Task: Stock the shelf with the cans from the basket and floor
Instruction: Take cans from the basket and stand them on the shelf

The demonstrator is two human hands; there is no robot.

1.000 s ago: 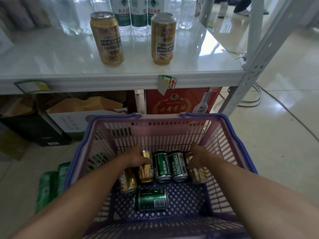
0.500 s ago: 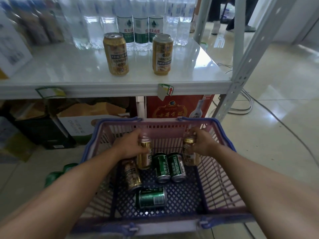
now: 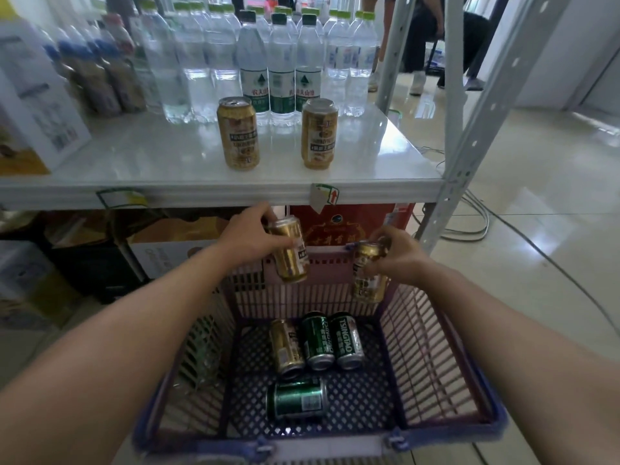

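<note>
Now, L hand: left hand (image 3: 247, 237) curled round top half of a tall gold aluminium beer can (image 3: 290, 251), fingers wrapped tight, thumb across the front; can tilted, top leaning left, held above far rim of basket, just under the shelf edge.
R hand: right hand (image 3: 397, 255) closed on upper part of a second gold aluminium beer can (image 3: 368, 276), fingers over the lid end; can near upright, slight tilt, at basket's far right corner, above the rim.
Basket: purple-and-pink plastic lattice shopping basket (image 3: 432, 333), mesh floor, slotted walls, blue handle hinges at near rim.
In basket: one gold can lying on its side (image 3: 287, 347); touching its right, two green Tsingtao cans lying side by side (image 3: 330, 340), lids toward camera; a third green can lying crosswise (image 3: 297, 399) nearer camera, just apart from the row.
Shelf: glossy white shelf board (image 3: 151, 162) on grey perforated metal uprights, surface reflective.
On shelf: two gold cans standing upright (image 3: 239, 134), well apart from each other, smooth cylinders w/ printed labels; behind them rows of clear plastic water bottles (image 3: 281, 65), green and pale caps.
Shelf edge: small paper price tag w/ red arrow (image 3: 323, 196), hanging bent.
Below shelf: red printed carton (image 3: 339, 226) behind basket; brown cardboard boxes (image 3: 167, 250) to left, blurred.
Floor: shiny pale tile floor (image 3: 536, 263), white cables looped by the upright.
</note>
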